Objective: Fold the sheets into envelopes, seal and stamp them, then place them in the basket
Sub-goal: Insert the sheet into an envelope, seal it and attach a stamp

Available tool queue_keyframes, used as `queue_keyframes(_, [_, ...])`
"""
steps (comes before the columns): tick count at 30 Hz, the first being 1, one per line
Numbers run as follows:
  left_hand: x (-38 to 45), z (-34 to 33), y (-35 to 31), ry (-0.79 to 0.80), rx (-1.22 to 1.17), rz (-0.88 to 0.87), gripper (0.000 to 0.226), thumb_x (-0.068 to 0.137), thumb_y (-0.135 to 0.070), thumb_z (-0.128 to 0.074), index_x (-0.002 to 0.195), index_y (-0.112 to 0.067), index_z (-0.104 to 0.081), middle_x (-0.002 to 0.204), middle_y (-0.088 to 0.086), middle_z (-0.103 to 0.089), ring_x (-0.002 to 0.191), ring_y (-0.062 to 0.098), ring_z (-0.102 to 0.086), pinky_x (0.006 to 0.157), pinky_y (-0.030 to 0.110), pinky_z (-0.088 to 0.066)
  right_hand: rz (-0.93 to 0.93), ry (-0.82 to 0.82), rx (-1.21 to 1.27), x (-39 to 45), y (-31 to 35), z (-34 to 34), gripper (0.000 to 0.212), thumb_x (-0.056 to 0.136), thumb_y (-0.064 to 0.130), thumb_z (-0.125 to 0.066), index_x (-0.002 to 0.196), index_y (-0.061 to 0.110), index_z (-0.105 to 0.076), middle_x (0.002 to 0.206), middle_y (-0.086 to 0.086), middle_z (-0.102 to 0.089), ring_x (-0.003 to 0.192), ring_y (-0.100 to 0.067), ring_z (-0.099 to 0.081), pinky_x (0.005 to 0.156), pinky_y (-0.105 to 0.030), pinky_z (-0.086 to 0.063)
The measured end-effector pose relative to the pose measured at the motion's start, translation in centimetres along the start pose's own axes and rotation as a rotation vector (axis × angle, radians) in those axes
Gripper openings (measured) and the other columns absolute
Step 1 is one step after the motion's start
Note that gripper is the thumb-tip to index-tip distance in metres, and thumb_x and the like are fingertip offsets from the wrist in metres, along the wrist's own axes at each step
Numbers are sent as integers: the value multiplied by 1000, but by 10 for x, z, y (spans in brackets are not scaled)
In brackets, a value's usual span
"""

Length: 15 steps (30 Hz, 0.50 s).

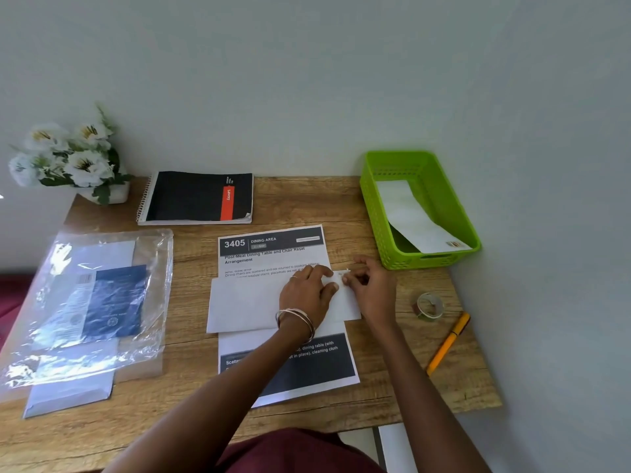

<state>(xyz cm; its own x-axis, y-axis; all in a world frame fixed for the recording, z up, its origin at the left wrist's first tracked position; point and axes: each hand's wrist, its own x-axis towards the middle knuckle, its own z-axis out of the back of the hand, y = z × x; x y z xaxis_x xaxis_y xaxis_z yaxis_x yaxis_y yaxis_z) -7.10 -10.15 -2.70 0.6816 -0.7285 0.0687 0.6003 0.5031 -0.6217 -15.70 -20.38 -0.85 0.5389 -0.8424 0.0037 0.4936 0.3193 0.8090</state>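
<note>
A white envelope lies across a printed sheet in the middle of the wooden table. My left hand presses down on the envelope's right part, fingers spread toward its top right corner. My right hand is at that same corner and pinches a small pale piece, perhaps a stamp or a bit of tape, against the envelope's upper edge. A green basket at the back right holds one white envelope with a stamp on its near corner. A tape roll lies right of my hands.
An orange pen lies near the table's right edge. At the left, a clear plastic bag covers more envelopes. A black spiral notebook and a pot of white flowers stand at the back by the wall.
</note>
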Motion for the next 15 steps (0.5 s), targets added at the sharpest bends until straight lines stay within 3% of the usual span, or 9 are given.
queue_keyframes(5, [3, -2, -1, 4, 14, 37, 23, 88, -42, -52, 108, -29, -54, 98, -5, -60, 95, 16, -55, 75, 29, -43, 89, -12, -105, -3, 2, -2, 46, 81, 4, -71, 125, 10, -59, 87, -5, -73, 83, -15, -66, 79, -19, -44])
queue_keyframes(15, [4, -2, 1, 16, -2, 59, 26, 86, -44, -56, 107, -28, -54, 94, -5, -61, 93, 15, -55, 71, 27, -40, -54, 76, -84, 7, 8, 4, 45, 80, 7, -73, 122, 8, -59, 75, 2, -65, 81, -16, -63, 81, -28, -49])
